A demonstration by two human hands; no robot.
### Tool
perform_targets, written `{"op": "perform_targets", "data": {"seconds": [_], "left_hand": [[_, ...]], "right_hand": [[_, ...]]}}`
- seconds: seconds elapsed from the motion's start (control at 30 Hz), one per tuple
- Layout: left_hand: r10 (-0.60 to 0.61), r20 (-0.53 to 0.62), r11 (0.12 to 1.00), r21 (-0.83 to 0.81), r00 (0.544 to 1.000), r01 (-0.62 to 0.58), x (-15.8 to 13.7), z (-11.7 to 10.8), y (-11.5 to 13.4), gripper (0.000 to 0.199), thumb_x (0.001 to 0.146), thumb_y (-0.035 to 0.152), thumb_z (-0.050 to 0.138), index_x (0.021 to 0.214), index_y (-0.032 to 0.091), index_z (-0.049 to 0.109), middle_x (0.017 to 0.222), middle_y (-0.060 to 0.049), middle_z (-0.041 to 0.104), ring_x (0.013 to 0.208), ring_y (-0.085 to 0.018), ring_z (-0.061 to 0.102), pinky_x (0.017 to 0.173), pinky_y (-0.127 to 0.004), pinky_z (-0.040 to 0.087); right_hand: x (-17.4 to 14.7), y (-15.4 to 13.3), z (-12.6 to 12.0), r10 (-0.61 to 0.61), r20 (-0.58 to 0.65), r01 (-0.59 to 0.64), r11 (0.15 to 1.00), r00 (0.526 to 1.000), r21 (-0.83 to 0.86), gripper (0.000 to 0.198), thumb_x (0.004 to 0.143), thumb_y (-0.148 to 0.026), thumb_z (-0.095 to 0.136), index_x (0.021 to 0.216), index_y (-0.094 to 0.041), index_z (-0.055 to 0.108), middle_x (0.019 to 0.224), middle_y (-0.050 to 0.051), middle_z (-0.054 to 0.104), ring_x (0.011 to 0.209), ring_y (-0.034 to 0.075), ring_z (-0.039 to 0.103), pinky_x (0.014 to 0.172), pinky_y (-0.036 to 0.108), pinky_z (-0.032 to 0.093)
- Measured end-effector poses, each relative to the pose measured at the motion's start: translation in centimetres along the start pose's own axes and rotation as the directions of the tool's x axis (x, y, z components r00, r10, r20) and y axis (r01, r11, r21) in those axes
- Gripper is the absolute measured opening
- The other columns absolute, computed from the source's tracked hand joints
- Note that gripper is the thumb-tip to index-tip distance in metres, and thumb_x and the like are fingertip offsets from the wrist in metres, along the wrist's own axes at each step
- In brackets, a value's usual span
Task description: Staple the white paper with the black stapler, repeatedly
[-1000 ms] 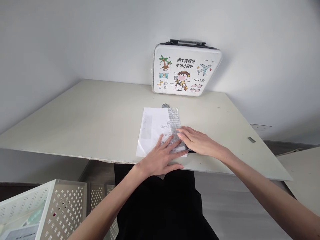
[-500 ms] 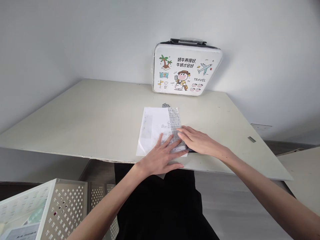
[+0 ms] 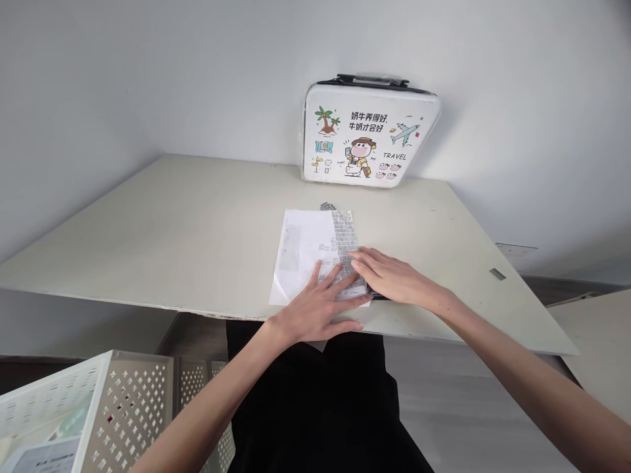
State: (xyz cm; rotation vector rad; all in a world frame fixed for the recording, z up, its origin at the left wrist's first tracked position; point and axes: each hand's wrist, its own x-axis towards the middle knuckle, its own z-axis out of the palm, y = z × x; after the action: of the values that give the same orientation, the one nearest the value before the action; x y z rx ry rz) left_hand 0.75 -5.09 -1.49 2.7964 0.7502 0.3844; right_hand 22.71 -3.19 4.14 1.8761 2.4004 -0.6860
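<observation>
White printed paper sheets (image 3: 298, 249) lie near the table's front edge. Along their right side runs a see-through strip with a dark grid pattern (image 3: 345, 226). My left hand (image 3: 320, 307) rests palm down on the lower part of the paper with its fingers spread. At the right edge, my right hand (image 3: 394, 279) curves over a dark object (image 3: 378, 296), its fingertips at the gridded strip. Most of that dark object is hidden under the palm, so its kind is unclear. Small grey metal strips (image 3: 328, 206), resembling staples, lie just behind the paper.
A white cartoon-printed case (image 3: 367, 138) stands at the table's back against the wall. Another grey strip (image 3: 497, 274) lies on the right of the pale table (image 3: 197, 223). A white perforated basket (image 3: 128, 407) is at the lower left, below table height.
Both hands hold nearly the same places on the paper and the dark object. The view has shifted very slightly.
</observation>
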Motion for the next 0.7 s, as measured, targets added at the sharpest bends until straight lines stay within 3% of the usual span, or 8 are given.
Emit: {"op": "perform_targets", "data": {"seconds": [0.4,0.7], "left_hand": [[0.002,-0.010,1.000,0.003,1.000,-0.002,-0.1,0.0,0.1,0.056,0.104,0.062,0.048,0.155,0.039,0.049,0.175,0.000,0.013,0.161,-0.036,0.005,0.127,-0.068,0.005],[0.003,0.004,1.000,-0.011,1.000,-0.003,-0.3,0.1,0.1,0.055,0.104,0.061,0.048,0.155,0.040,0.048,0.175,-0.001,0.012,0.160,-0.039,0.006,0.126,-0.070,0.004]], "right_hand": [[0.6,-0.3,1.3,-0.007,-0.079,0.000,0.996,0.997,-0.091,0.063,0.107,-0.050,0.013,0.157,-0.029,0.045,0.165,0.006,0.042,0.153,0.027,0.037,0.119,0.050,0.037],[1.4,-0.1,3.2,-0.028,-0.182,-0.012,0.977,0.983,-0.213,0.062,0.108,-0.047,0.014,0.163,-0.030,0.037,0.166,0.009,0.041,0.154,0.034,0.033,0.119,0.061,0.031]]}}
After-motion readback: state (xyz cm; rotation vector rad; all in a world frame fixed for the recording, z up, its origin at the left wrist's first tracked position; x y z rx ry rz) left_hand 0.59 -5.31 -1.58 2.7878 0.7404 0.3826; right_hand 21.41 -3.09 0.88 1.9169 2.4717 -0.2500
